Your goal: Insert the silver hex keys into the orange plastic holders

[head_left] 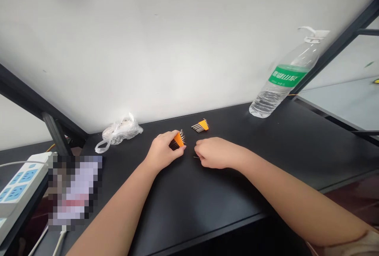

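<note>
Left grip (162, 150) on orange holder (179, 140), tabletop (302, 141) open by bottle (286, 76), front edge (207, 234) apart

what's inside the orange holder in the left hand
The orange holder in the left hand carries several metal hex keys, their bent ends showing. The hand covers part of the set, and the portions inside the holder are hidden.
</note>
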Motion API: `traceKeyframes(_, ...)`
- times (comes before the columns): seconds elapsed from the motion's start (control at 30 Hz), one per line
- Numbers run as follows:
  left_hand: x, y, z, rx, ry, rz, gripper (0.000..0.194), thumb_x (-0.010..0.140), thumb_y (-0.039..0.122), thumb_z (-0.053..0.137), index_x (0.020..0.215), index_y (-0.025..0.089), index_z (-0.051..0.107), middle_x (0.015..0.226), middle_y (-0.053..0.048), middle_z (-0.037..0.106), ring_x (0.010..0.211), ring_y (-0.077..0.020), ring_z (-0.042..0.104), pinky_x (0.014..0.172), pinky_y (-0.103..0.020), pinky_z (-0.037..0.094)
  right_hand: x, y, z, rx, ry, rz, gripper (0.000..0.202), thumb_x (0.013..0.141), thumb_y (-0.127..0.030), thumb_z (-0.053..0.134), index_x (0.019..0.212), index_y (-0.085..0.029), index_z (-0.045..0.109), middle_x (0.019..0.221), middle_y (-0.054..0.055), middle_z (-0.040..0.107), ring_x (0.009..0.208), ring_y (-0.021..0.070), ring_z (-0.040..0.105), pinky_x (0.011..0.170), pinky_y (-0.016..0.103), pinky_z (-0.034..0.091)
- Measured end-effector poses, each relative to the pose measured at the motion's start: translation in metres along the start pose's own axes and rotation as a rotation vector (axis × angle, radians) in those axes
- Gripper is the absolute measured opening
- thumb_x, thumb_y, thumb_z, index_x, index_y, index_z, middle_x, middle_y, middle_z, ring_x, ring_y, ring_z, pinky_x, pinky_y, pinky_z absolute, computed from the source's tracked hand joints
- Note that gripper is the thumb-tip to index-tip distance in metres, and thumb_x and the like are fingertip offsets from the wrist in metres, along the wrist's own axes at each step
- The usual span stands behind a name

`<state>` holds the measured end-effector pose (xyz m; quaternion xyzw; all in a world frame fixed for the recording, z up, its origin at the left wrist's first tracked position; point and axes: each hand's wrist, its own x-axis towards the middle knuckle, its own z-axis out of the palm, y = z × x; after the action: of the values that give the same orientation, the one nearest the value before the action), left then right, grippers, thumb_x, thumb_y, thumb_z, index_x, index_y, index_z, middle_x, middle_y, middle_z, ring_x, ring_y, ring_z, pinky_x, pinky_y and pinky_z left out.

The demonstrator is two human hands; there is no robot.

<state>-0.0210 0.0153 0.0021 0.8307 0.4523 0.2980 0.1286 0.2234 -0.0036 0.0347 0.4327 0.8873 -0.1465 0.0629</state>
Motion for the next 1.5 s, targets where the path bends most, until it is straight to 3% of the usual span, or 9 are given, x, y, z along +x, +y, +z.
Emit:
traceKeyframes(0.1,0.0,0.001,-0.001,0.018,0.001,0.007,0.043,0.083,0.035,0.075,0.124,0.026,0.065,0.101,-0.001,0.074,0.088,-0.0212,0.069,0.085,-0.036,0.055,0.002,-0.006,0.001,-0.027,0.093,-0.002,0.009,0.082,-0.014,0.06,0.075,-0.019,0.059,0.081,0.006,0.064,0.06,0.0155,0.052,0.055,0.031,0.028)
traceKeyframes(0.3,-0.001,0.002,-0.002,0.025,-0.005,0.009,0.045,0.082,0.035,0.075,0.125,0.025,0.064,0.098,-0.001,0.073,0.088,-0.0209,0.069,0.087,-0.037,0.055,0.006,-0.003,-0.008,0.331,0.271,-0.027,0.008,0.085,-0.015,0.057,0.082,-0.022,0.054,0.071,-0.002,0.063,0.06,0.0126,0.051,0.059,0.027,0.034)
traceKeyframes(0.43,-0.002,0.002,-0.001,0.02,0.007,0.02,0.046,0.082,0.034,0.075,0.126,0.026,0.063,0.103,-0.001,0.074,0.09,-0.0214,0.069,0.09,-0.038,0.054,0.008,-0.002,-0.008,0.402,0.321,-0.069,0.009,0.084,-0.014,0.058,0.08,-0.021,0.054,0.068,-0.004,0.06,0.059,0.0116,0.048,0.06,0.027,0.035)
traceKeyframes(0.73,-0.002,0.002,-0.001,0.02,0.006,0.053,0.044,0.083,0.035,0.074,0.125,0.026,0.063,0.1,-0.001,0.074,0.089,-0.0212,0.069,0.091,-0.038,0.054,0.007,0.0,-0.01,0.37,0.347,-0.151,0.012,0.087,-0.014,0.056,0.076,-0.02,0.056,0.068,-0.003,0.058,0.061,0.0115,0.047,0.062,0.027,0.036)
traceKeyframes(1.13,-0.002,0.003,-0.002,0.029,-0.015,0.057,0.042,0.084,0.035,0.073,0.123,0.026,0.063,0.095,0.0,0.073,0.086,-0.0203,0.068,0.092,-0.038,0.053,0.004,0.002,-0.015,0.387,0.35,-0.154,0.013,0.089,-0.015,0.056,0.077,-0.021,0.058,0.067,-0.004,0.056,0.061,0.0121,0.046,0.062,0.028,0.036)
traceKeyframes(1.5,-0.002,0.004,-0.004,0.037,-0.028,0.094,0.04,0.085,0.036,0.073,0.123,0.028,0.063,0.093,-0.001,0.073,0.084,-0.0213,0.068,0.095,-0.041,0.052,0.002,0.0,-0.02,0.378,0.37,-0.169,0.018,0.096,-0.02,0.054,0.081,-0.021,0.065,0.081,0.002,0.069,0.072,0.0163,0.058,0.069,0.031,0.042)
